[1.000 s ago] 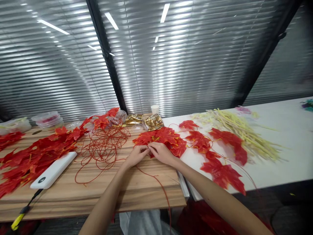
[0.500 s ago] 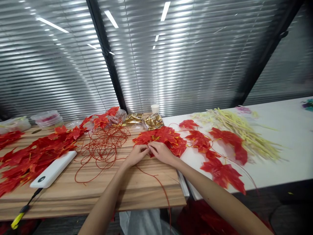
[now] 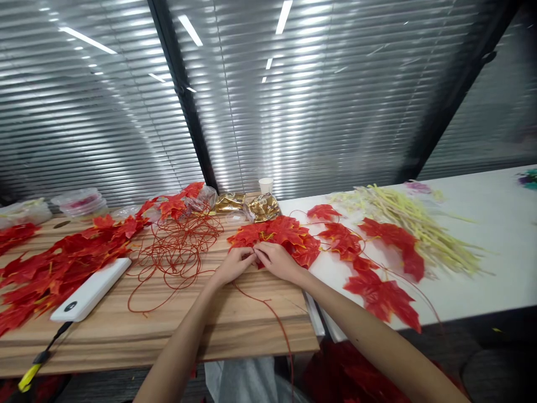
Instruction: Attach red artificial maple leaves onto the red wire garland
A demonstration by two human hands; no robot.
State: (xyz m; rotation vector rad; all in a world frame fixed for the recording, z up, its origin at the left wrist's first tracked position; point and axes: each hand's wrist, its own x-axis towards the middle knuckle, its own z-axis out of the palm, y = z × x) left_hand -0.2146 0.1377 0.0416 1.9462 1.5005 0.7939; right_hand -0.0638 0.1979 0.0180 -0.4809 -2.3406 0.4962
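My left hand (image 3: 235,265) and my right hand (image 3: 279,261) meet at the near edge of a bunch of red artificial maple leaves (image 3: 289,230). Thumbs and fingertips are pinched tightly together. Whatever lies between them is too small and covered to make out. A red cord (image 3: 279,319) comes out from beneath my left hand, curves over the wooden board and hangs past its front edge. To the left, a loose tangle of red cord (image 3: 176,252) has a strand running toward my left wrist. More leaves strung on cord (image 3: 384,296) lie to the right.
A white power bank (image 3: 92,290) with a cable lies left, beside a heap of red leaves (image 3: 79,252). Gold foil packets (image 3: 262,208) and a paper cup (image 3: 265,186) stand behind my hands. Pale yellow strips (image 3: 419,229) lie on the white table (image 3: 503,240). Plastic tubs (image 3: 81,204) sit back left.
Hardly anything differs. Both hands stay pinched at the same spot by the leaves, and the view has shifted very slightly.
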